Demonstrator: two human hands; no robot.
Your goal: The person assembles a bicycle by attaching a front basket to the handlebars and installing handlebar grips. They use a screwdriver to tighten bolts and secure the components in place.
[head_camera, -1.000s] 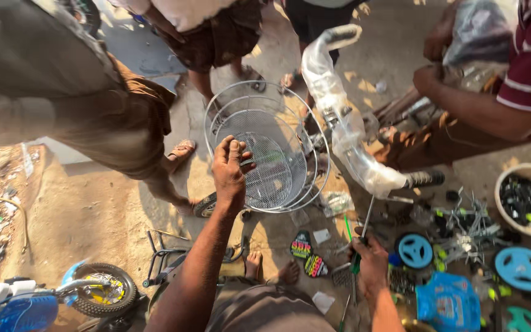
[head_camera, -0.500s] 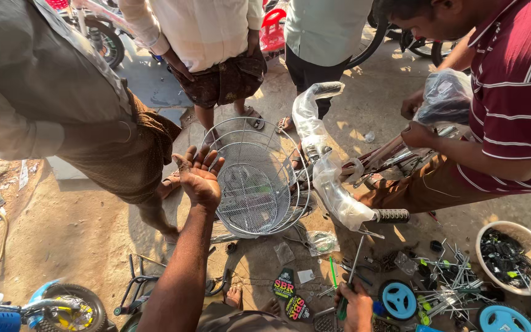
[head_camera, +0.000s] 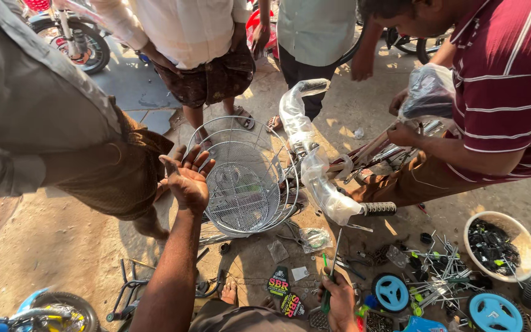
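My left hand [head_camera: 185, 175] is raised palm up with its fingers spread, just left of a silver wire bicycle basket [head_camera: 244, 178]; it holds nothing. Low in the view, my right hand [head_camera: 338, 296] grips a thin screwdriver [head_camera: 330, 270] with a green handle, its shaft pointing up toward the bicycle handlebar [head_camera: 314, 166], which is wrapped in clear plastic and ends in a black grip [head_camera: 379, 208]. The basket sits against the front of the small bicycle.
Three people stand or crouch close around the bicycle; a person in a maroon striped shirt [head_camera: 511, 92] handles plastic wrap at the right. A white bowl of black parts [head_camera: 499, 246], blue plastic wheels [head_camera: 392, 292] and loose metal rods lie on the ground.
My left hand has come off the basket rim, moved left and turned palm up with fingers spread. The view has tilted upward, showing more of the people. My right hand still holds the screwdriver.
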